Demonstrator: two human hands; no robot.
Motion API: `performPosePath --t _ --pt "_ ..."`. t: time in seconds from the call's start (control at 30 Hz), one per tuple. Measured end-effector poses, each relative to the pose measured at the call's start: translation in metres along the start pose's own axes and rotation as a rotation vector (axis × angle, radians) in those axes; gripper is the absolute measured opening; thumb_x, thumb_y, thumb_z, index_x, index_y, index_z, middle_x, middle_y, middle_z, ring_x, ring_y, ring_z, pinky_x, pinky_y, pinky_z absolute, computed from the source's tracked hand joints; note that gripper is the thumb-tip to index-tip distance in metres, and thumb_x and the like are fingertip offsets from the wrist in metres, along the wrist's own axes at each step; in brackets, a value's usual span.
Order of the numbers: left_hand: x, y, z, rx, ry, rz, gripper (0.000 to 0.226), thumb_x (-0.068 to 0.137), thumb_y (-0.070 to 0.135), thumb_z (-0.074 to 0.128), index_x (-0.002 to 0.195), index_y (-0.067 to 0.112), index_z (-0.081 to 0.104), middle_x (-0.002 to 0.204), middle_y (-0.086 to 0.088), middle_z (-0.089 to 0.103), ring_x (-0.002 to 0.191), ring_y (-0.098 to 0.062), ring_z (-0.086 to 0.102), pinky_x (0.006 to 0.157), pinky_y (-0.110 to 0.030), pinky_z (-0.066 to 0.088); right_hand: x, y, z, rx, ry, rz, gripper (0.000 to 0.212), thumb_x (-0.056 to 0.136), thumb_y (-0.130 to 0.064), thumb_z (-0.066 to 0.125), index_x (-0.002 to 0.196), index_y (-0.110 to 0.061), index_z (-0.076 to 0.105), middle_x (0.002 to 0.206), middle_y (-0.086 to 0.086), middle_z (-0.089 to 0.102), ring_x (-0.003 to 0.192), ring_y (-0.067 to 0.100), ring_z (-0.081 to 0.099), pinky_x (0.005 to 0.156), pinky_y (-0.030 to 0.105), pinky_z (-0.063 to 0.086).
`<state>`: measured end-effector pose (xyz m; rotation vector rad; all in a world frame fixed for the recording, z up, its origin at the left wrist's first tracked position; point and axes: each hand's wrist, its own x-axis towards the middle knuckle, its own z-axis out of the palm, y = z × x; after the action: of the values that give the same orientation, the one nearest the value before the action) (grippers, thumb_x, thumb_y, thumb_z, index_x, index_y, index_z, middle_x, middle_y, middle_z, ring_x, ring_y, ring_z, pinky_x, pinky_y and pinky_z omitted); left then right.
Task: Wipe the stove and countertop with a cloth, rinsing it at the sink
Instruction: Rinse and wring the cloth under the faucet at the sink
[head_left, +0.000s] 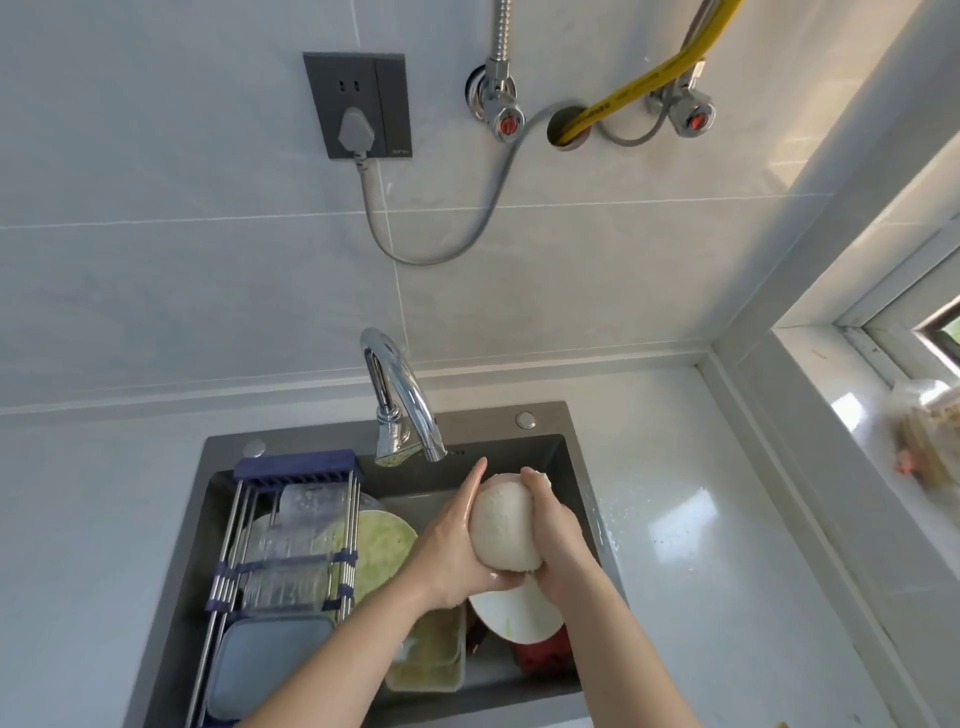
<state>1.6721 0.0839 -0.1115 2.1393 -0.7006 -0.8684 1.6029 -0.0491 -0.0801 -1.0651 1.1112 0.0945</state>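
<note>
Both hands, left hand (457, 551) and right hand (553, 545), are squeezing the balled-up white cloth (506, 525) over the sink (576, 467) just under the faucet (402, 405), dirty plates (519, 613) underneath, and the yellow hose (644, 83) lettering's too blurry to read.

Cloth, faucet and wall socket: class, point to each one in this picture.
cloth (506, 527), head view, middle of the balled white wad.
faucet (410, 397), head view, curved chrome neck.
wall socket (358, 104), head view, dark faceplate above the plug.
</note>
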Motion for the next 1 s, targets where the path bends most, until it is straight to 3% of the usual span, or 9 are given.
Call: performPosePath --t 0.17,0.23,0.33,0.47,0.53,0.6,0.7,0.83,1.0 --pt "0.003 0.018 -0.023 0.165 -0.226 0.013 0.125 0.056 0.046 0.088 0.156 0.051 0.013 0.139 0.01 0.047 0.124 -0.016 0.052 0.105 -0.039 0.049 -0.011 0.007 -0.016 0.163 -0.049 0.017 0.052 0.091 -0.06 0.066 0.117 -0.015 0.072 0.104 0.014 0.078 0.094 0.032 0.077 0.087 0.052 0.062" --pt "-0.001 0.023 -0.023 0.293 -0.183 0.005 0.101 0.062 0.04 0.083 0.147 0.049 0.031 0.127 0.006 0.053 0.115 -0.02 0.056 0.099 -0.038 0.05 -0.014 0.018 -0.025 0.146 -0.089 -0.014 0.066 0.085 -0.069 0.067 0.123 -0.015 0.071 0.112 0.013 0.077 0.101 0.031 0.075 0.091 0.052 0.061" --pt "-0.007 0.029 -0.036 0.601 -0.045 0.022 0.075 0.073 0.039 0.076 0.137 0.045 0.038 0.118 0.004 0.055 0.11 -0.024 0.056 0.095 -0.039 0.046 -0.023 0.025 -0.034 0.0 -0.152 -0.151 0.099 0.061 -0.086 0.073 0.141 -0.03 0.057 0.136 0.003 0.065 0.12 0.024 0.066 0.098 0.048 0.058" --pt "-0.016 0.036 -0.05 0.847 0.072 0.228 0.069 0.082 0.023 0.073 0.142 0.029 0.039 0.127 0.005 0.056 0.118 -0.021 0.05 0.095 -0.035 0.047 -0.029 0.01 -0.061 -0.553 -0.007 -0.608 0.12 0.058 -0.081 0.078 0.157 -0.049 0.018 0.158 -0.022 0.029 0.142 0.003 0.031 0.113 0.035 0.034" --pt "-0.021 0.041 -0.054 0.942 0.1 0.299 0.07 0.083 0.015 0.07 0.143 0.024 0.036 0.128 0.003 0.054 0.119 -0.022 0.049 0.091 -0.038 0.05 -0.034 -0.001 -0.062 -0.994 -0.037 -0.837 0.13 0.056 -0.084 0.076 0.159 -0.05 0.006 0.163 -0.027 0.011 0.149 0.0 0.011 0.119 0.032 0.024" --pt "-0.023 0.045 -0.053 1.0 0.114 0.366 0.074 0.08 0.018 0.076 0.142 0.023 0.036 0.126 0.003 0.054 0.116 -0.023 0.05 0.088 -0.04 0.052 -0.037 -0.008 -0.053 -1.289 -0.117 -0.929 0.134 0.054 -0.082 0.077 0.16 -0.048 0.002 0.166 -0.024 0.011 0.152 0.003 0.01 0.123 0.032 0.019" --pt "-0.024 0.052 -0.04 1.015 0.092 0.443 0.077 0.071 0.024 0.085 0.135 0.023 0.042 0.119 0.004 0.058 0.107 -0.021 0.053 0.08 -0.039 0.054 -0.034 -0.012 -0.05 -1.276 -0.17 -0.903 0.126 0.054 -0.061 0.09 0.156 -0.046 0.018 0.148 -0.024 0.042 0.135 0.004 0.038 0.115 0.025 0.035" --pt "-0.023 0.065 -0.034 1.019 0.148 0.564 0.072 0.061 0.019 0.086 0.124 0.021 0.051 0.109 0.003 0.061 0.097 -0.021 0.055 0.072 -0.037 0.052 -0.024 -0.018 -0.054 -1.083 -0.157 -0.86 0.101 0.051 -0.047 0.093 0.139 -0.043 0.044 0.11 -0.026 0.062 0.099 0.002 0.059 0.081 0.011 0.045" --pt "-0.027 0.074 -0.039 1.071 0.101 0.398 0.062 0.076 0.013 0.075 0.131 0.021 0.046 0.12 0.001 0.06 0.11 -0.025 0.055 0.082 -0.04 0.052 -0.015 -0.008 -0.043 -1.265 0.009 -0.877 0.049 0.057 -0.038 0.082 0.097 -0.031 0.055 0.088 -0.011 0.066 0.081 0.016 0.064 0.069 0.033 0.055"
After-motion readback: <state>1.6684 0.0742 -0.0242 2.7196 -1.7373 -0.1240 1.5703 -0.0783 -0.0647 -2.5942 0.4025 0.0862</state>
